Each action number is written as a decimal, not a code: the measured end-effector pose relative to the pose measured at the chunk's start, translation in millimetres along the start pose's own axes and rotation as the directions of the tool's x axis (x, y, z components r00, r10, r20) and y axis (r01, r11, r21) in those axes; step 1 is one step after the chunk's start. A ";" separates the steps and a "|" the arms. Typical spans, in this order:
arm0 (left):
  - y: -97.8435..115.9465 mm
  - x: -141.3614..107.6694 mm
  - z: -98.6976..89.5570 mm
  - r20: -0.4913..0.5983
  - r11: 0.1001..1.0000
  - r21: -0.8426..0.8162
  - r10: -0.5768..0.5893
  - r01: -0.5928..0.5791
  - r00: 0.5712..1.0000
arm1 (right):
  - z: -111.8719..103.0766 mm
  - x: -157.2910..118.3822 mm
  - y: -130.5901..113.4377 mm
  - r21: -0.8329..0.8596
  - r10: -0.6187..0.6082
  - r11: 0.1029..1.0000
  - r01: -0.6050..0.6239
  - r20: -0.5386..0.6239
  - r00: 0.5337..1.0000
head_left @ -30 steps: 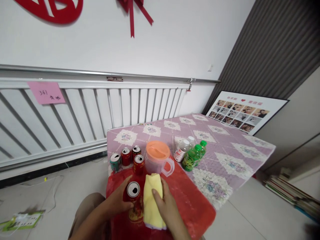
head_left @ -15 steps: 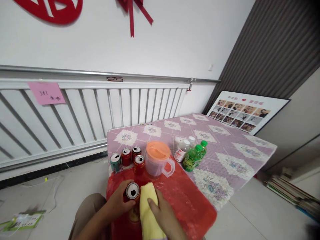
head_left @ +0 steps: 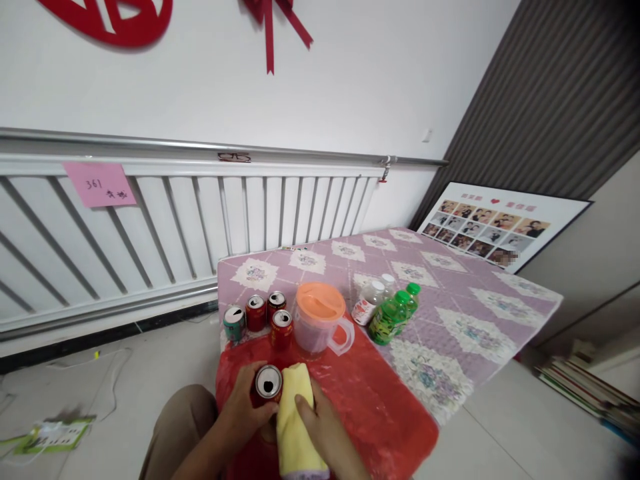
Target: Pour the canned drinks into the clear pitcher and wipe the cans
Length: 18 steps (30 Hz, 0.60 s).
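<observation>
An opened red drink can stands upright in the grasp of my left hand, its thumb and fingers wrapped round the sides. A folded yellow cloth is gripped by my right hand and pressed against the can's right side. Both hands are over a red plastic sheet at the table's near end. Just beyond them are several more opened cans: a green one and red ones. Beside these stands a clear plastic pitcher with an orange lid.
Green-capped bottles and white-capped bottles stand right of the pitcher on the flowered tablecloth. A white radiator runs along the wall behind. A framed photo board leans at the far right. A power strip lies on the floor.
My right hand and the yellow cloth have shifted slightly against the can, and the cloth sits a little more tilted. My left hand keeps hold of the can. The whole view has moved slightly.
</observation>
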State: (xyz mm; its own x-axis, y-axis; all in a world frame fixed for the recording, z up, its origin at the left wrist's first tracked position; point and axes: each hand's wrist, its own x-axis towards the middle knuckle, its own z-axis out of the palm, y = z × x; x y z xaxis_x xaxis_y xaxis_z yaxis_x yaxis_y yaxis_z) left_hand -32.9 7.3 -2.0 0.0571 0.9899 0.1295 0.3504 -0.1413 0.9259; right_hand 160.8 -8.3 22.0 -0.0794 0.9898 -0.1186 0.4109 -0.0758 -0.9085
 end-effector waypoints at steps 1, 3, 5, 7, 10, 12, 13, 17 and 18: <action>2.7 1.6 -2.6 0.032 1.000 -0.005 0.010 -0.010 0.999 | -1.2 -1.5 0.1 -0.031 -0.001 1.000 0.002 0.013 1.000; 8.4 5.8 -10.2 0.129 1.000 -0.015 0.018 -0.016 0.992 | -5.5 -4.5 -0.3 -0.061 0.007 0.998 -0.005 0.031 0.999; 12.4 9.8 -17.9 0.220 1.000 -0.011 0.007 -0.004 0.975 | -11.7 -6.3 -1.2 -0.081 0.028 0.996 -0.027 0.014 0.999; 13.3 11.6 -21.7 0.265 1.000 -0.006 0.005 -0.004 0.964 | -17.9 -5.7 -2.4 -0.084 0.060 0.994 -0.063 -0.032 0.998; 9.1 8.0 -16.4 0.209 1.000 0.004 0.015 -0.016 0.978 | -23.7 -1.7 -4.8 -0.011 0.064 0.998 -0.065 -0.096 0.993; 5.1 2.8 -7.8 0.061 0.999 0.044 -0.005 0.003 0.998 | -23.4 1.0 -6.9 0.054 0.038 0.998 -0.033 -0.109 0.993; 3.3 -0.1 -3.2 -0.033 0.997 0.072 -0.013 0.015 0.999 | -21.9 2.0 -7.9 0.081 0.025 0.997 -0.017 -0.109 0.994; 0.5 -7.8 8.0 -0.238 0.991 0.134 0.004 0.029 0.971 | -10.7 2.5 -9.5 0.117 -0.015 0.993 0.022 -0.062 0.998; 0.9 -8.3 8.4 -0.233 0.991 0.129 0.002 0.029 0.972 | -7.8 2.0 -8.9 0.105 -0.023 0.994 0.028 -0.050 0.998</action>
State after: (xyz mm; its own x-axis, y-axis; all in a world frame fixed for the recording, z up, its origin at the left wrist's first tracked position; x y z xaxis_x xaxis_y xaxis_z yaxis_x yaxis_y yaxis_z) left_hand -25.2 -1.0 -5.2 -0.1616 0.9642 0.2105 0.4697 -0.1124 0.8756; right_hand 164.1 -4.8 33.1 -0.0429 0.9961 -0.0774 0.3110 -0.0603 -0.9485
